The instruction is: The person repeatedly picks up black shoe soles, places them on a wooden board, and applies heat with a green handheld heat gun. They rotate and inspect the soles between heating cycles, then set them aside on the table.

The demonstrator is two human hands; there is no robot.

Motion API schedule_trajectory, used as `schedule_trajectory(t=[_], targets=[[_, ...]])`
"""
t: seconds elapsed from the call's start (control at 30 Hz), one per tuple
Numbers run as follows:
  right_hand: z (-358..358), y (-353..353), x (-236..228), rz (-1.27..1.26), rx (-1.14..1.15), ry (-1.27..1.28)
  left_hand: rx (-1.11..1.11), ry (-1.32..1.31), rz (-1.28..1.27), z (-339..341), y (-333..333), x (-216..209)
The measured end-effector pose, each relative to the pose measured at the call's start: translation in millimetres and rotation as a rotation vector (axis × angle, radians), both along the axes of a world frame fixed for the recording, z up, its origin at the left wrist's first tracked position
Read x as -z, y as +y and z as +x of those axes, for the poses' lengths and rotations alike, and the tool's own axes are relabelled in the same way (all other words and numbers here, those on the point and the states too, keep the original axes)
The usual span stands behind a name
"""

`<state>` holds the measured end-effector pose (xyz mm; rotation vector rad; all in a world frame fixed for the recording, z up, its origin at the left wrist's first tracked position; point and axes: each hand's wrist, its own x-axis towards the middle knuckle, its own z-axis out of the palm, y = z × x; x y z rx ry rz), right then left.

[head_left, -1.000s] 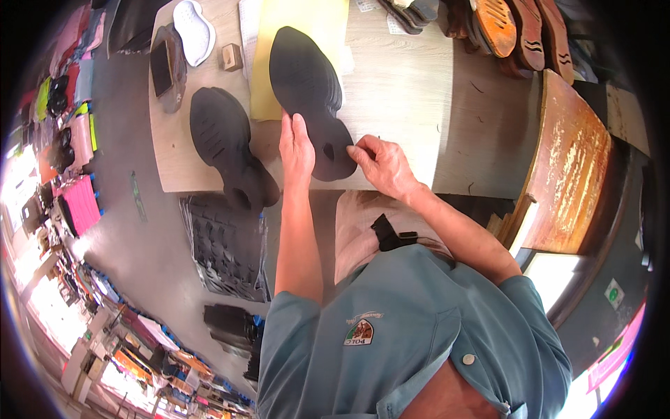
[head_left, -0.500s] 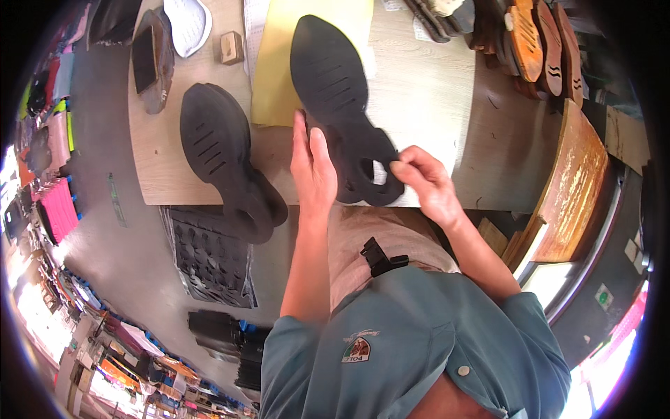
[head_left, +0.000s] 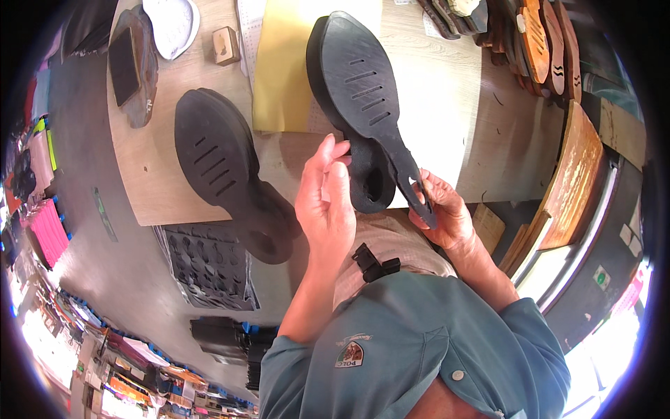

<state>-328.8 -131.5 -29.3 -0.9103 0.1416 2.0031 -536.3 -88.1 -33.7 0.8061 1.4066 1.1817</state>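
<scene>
In front of me a stack of black shoe soles (head_left: 368, 199) lies at the table's near edge. Its top sole (head_left: 363, 80) has several slots across the forefoot, and its narrow heel end is swung to the right, apart from the soles under it. My right hand (head_left: 447, 213) grips that heel end, fingers and thumb closed round it. Beside the stack's left edge is my left hand (head_left: 326, 199), thumb and fingers apart; whether its fingertips touch the stack is hard to tell. Further left a second stack of black soles (head_left: 216, 150) overhangs the near edge.
A yellow sheet (head_left: 283, 84) lies on the table (head_left: 157, 181) behind the stacks. A small wooden block (head_left: 225, 46), a white sole-shaped piece (head_left: 171, 28) and a dark block (head_left: 125, 68) stand back left. Brown and orange soles (head_left: 534, 45) are at the back right, above a wooden board (head_left: 569, 188).
The top sole's heel has been pulled right, away from the stack, by my right hand, which now grips it more fully. My left hand has shifted slightly down, its fingers spread more.
</scene>
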Motion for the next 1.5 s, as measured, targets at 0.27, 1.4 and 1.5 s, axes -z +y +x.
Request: schedule_trajectory(t=[0.27,1.4,1.5], targets=[[-29,-3,-3,0.079,-0.266,-0.875,0.053,0.125,0.145,4,5,23],[-29,115,56,0.852,-0.382,-1.573,0.169,0.388,0.182,18,44,50],[-25,89,53,0.614,-0.322,-1.346,0.145,0.3,0.14,16,33,48]])
